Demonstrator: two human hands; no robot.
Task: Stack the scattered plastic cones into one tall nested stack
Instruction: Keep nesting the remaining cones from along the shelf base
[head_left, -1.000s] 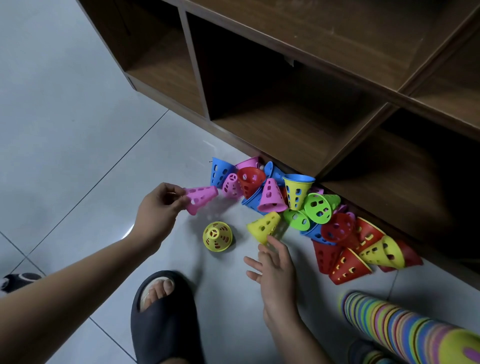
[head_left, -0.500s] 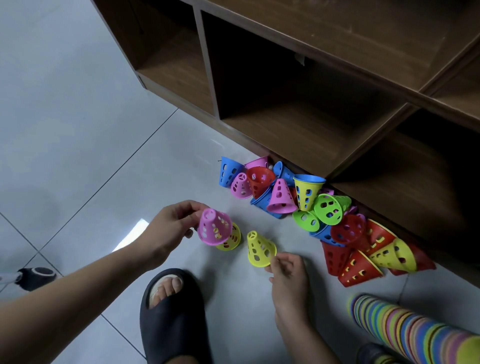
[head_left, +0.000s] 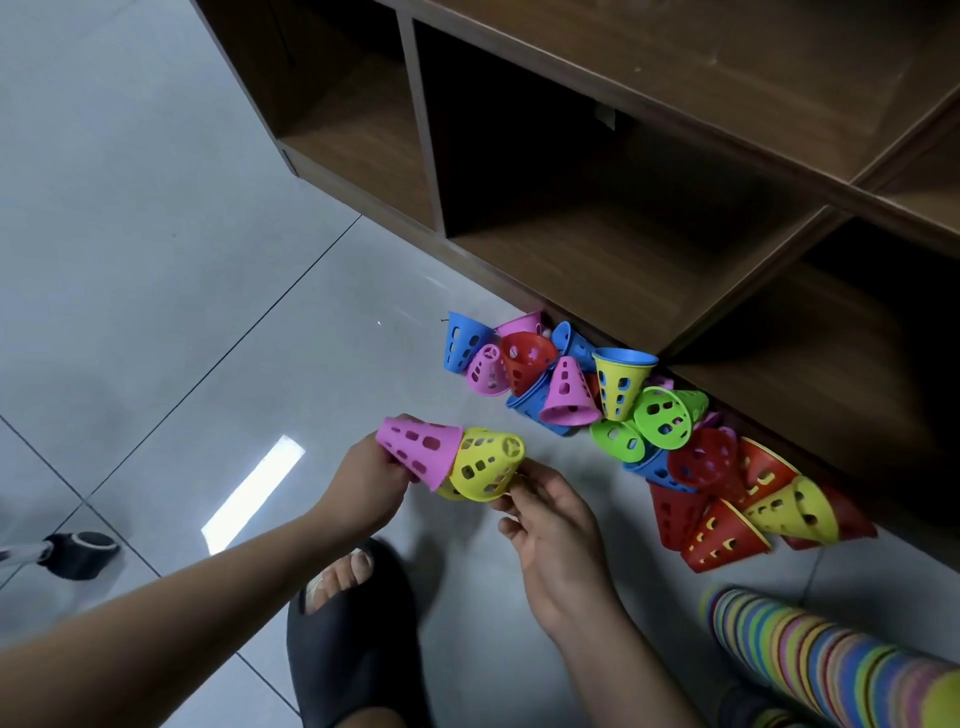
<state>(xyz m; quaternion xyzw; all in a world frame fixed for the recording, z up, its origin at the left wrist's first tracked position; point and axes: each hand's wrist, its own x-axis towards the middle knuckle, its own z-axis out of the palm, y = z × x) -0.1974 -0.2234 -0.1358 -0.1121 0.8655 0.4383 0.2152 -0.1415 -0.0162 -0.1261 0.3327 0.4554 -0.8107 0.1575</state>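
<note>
Your left hand (head_left: 363, 480) pinches the pink cone (head_left: 418, 451), and your right hand (head_left: 553, 512) grips the yellow cone (head_left: 485, 462) by its rim; the two cones touch just above the floor (head_left: 156, 260). They look light, thin and springy, with holes, so hold each by the rim and avoid squeezing. The loose pile (head_left: 623, 415) lies to the right against the shelf (head_left: 597, 260), and the tall stack (head_left: 831, 665) is at near right.

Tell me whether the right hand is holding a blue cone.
No: the right hand grips a yellow cone, held against the pink cone in the left hand.
</note>
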